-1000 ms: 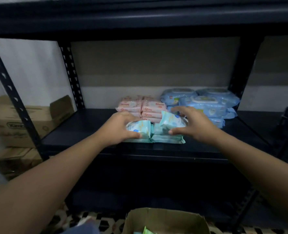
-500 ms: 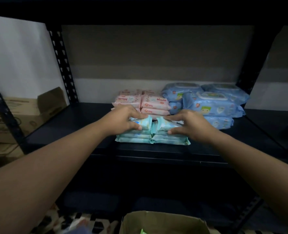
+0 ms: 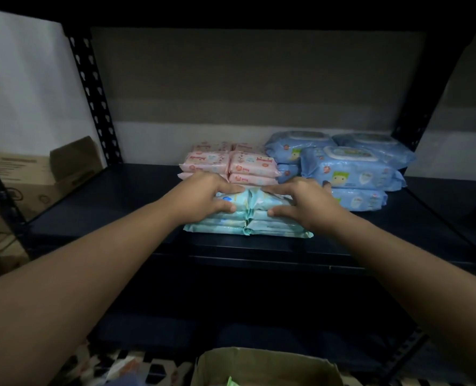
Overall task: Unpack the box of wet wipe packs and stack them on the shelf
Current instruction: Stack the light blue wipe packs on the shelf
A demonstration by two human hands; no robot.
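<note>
Pale teal wipe packs (image 3: 248, 221), two side-by-side stacks on shelf (image 3: 97, 207); left hand (image 3: 203, 195), right hand (image 3: 300, 201) seemingly gripping top packs

No text is readable: print on pink soft plastic wipe packs (image 3: 232, 164), blue ones (image 3: 348, 169) & brown cardboard boxes (image 3: 22, 174) is too blurred.

Two bare forearms enter from the lower corners, with no sleeve, glove, watch or band on the visible parts. The left hand (image 3: 203, 195) and right hand (image 3: 306, 203) are uncovered. Fingers (image 3: 280, 211) carry no rings; nails are short.
</note>
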